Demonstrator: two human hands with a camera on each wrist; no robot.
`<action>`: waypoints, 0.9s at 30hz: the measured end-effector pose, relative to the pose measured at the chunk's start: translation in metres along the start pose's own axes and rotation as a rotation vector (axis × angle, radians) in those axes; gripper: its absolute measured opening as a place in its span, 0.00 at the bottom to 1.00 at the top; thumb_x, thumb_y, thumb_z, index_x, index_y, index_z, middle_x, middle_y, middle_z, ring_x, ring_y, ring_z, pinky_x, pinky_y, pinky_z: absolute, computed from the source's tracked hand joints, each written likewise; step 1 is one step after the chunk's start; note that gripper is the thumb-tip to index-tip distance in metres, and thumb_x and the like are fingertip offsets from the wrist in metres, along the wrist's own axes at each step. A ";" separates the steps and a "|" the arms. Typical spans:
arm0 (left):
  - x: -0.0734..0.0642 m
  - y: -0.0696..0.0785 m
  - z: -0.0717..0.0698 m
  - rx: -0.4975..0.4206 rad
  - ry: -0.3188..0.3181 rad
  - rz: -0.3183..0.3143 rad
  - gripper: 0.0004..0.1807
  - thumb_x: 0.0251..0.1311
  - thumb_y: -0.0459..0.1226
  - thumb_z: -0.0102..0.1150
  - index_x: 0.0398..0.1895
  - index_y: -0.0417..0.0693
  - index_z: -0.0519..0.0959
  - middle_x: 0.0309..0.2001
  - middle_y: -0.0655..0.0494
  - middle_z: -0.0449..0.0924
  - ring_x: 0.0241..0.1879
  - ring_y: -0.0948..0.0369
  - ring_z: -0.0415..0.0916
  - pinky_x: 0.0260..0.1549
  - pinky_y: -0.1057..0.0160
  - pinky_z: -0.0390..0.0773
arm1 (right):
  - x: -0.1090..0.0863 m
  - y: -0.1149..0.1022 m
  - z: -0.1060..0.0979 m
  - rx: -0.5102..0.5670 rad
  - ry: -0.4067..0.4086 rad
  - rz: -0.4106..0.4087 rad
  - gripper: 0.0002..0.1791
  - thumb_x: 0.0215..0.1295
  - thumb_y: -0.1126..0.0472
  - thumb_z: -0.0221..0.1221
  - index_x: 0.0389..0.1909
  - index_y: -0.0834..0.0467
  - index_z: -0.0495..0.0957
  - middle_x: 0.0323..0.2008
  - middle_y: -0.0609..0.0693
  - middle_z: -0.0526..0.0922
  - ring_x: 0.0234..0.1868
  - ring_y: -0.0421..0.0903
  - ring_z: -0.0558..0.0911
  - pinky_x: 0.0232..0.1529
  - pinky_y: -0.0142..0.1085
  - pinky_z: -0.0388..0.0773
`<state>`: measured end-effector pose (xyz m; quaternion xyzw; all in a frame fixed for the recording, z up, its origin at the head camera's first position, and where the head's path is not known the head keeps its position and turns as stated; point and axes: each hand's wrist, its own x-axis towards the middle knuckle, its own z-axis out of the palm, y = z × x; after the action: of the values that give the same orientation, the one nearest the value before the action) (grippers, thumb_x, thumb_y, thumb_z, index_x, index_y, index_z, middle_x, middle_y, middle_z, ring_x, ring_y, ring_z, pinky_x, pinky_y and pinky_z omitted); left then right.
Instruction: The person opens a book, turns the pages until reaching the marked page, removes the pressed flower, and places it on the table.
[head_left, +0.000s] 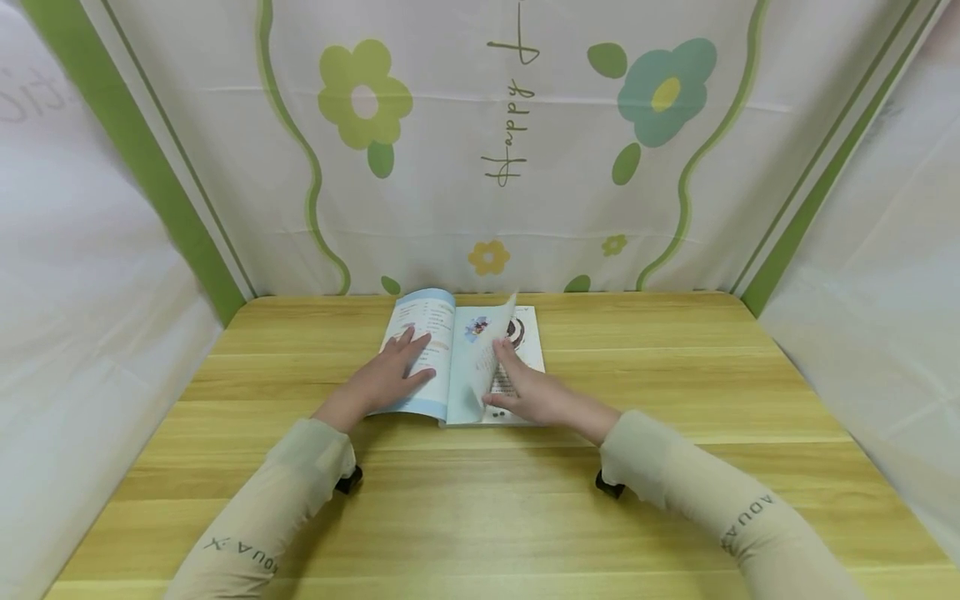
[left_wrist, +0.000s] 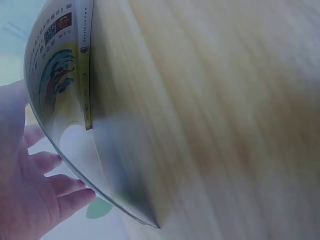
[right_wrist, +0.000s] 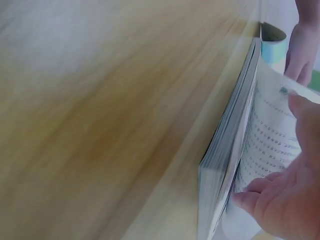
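Observation:
An open book (head_left: 463, 417) lies near the table's far edge, its left part bowed upward. My left hand (head_left: 386, 375) rests on the printed left page (head_left: 412, 400), fingers spread. In the left wrist view, the fingers of that hand (left_wrist: 42, 190) show past the edge of the curved cover (left_wrist: 55, 75). A lifted leaf (head_left: 472, 358) with a blue flower picture stands bent over the right side. My right hand (head_left: 536, 396) touches this leaf with thumb and finger. The right wrist view shows the hand (right_wrist: 290, 185) against the leaf's text side, above the thick page block (right_wrist: 232, 125).
The wooden table (head_left: 480, 508) extends around the book on both sides and in front. Behind it hangs a white cloth (head_left: 450, 208) with flowers and lettering, and more cloth encloses the sides. Small black devices (head_left: 610, 485) sit under the sleeve cuffs.

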<state>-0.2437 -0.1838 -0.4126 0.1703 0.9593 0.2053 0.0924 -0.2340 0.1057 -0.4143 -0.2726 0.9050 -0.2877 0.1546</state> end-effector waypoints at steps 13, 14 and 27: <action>-0.002 0.002 0.002 -0.063 0.054 0.019 0.34 0.82 0.53 0.33 0.83 0.48 0.51 0.83 0.46 0.41 0.79 0.38 0.41 0.73 0.37 0.50 | 0.007 -0.018 0.011 -0.196 -0.029 -0.012 0.46 0.75 0.40 0.57 0.82 0.56 0.49 0.80 0.63 0.46 0.74 0.59 0.65 0.70 0.50 0.67; -0.002 0.003 0.001 -0.068 0.057 0.020 0.34 0.82 0.53 0.33 0.83 0.49 0.50 0.83 0.47 0.41 0.79 0.39 0.41 0.73 0.38 0.50 | 0.009 -0.019 0.012 -0.202 -0.028 -0.020 0.45 0.75 0.40 0.57 0.82 0.57 0.51 0.80 0.64 0.47 0.73 0.59 0.66 0.69 0.50 0.67; 0.001 0.002 0.003 -0.045 0.106 0.083 0.42 0.79 0.54 0.45 0.83 0.43 0.45 0.82 0.41 0.35 0.79 0.40 0.43 0.72 0.38 0.55 | 0.016 -0.031 0.022 -0.239 0.025 -0.117 0.39 0.75 0.43 0.59 0.79 0.56 0.58 0.78 0.65 0.52 0.68 0.60 0.73 0.63 0.51 0.75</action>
<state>-0.2434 -0.1804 -0.4145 0.1966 0.9502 0.2391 0.0367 -0.2250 0.0659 -0.4148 -0.3378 0.9173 -0.1894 0.0928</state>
